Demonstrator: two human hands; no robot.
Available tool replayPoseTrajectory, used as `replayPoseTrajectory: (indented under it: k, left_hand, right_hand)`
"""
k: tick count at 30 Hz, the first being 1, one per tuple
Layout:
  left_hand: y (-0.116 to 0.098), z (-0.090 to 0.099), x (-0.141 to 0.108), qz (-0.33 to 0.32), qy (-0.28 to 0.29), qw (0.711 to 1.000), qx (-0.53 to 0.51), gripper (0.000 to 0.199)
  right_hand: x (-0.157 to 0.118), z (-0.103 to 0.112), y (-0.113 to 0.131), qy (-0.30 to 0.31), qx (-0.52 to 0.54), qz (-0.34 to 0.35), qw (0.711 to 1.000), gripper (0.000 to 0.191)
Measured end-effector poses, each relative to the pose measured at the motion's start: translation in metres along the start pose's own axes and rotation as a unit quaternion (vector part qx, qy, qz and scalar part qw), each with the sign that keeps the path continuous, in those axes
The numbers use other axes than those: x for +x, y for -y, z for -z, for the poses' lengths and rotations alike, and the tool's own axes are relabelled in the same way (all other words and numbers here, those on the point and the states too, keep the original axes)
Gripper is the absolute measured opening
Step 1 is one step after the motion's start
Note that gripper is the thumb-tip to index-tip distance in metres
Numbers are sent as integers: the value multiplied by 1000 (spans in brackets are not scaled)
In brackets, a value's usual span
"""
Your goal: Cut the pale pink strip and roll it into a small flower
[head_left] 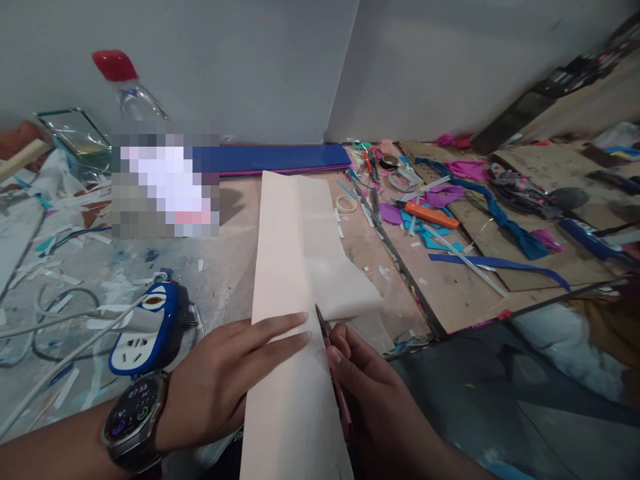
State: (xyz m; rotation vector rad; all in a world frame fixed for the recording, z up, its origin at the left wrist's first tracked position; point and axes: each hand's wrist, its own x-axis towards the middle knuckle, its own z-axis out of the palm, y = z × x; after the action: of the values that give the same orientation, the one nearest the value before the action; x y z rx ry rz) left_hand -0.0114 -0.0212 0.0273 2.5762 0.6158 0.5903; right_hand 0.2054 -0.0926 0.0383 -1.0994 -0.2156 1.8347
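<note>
A long cream-white sheet of paper (280,267) runs from the bottom edge toward the back of the table, with a looser flap (345,287) spreading to its right. My left hand (235,367), with a smartwatch (136,417) on the wrist, has two fingers stretched over the paper; the rest of the hand goes behind its left edge. My right hand (370,380) is closed around a thin pointed tool with a dark blade (323,323) and a reddish handle (345,413). Its tip touches the paper's right side. Whether it is a knife or scissors is unclear.
A blue-and-white power strip (143,327) with cables lies left. Behind it stands a red-capped bottle (115,65), partly pixelated. Blue folded sheets (280,159) lie at the wall. An orange cutter (430,214), tape rolls (346,203) and coloured scraps (443,195) crowd the right.
</note>
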Motion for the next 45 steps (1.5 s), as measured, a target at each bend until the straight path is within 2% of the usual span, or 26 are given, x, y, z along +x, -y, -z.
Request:
replayPoseTrajectory:
  k: [12,25,36,45]
  left_hand:
    - [0,1,1,-4,-3,1000,-5,49]
    - [-1,0,1,-5,-2,1000,4,51]
    - [0,0,0,7,22,1000,-12,57]
    - [0,-1,0,6,14,1000,-7,55]
  right_hand:
    - [1,-1,1,-5,43,-5,999,45]
    - [2,0,4,4,25,-8,1000,46]
    - [5,4,1,39,18,-5,999,45]
    - [6,4,2,14,12,-5,1000,48]
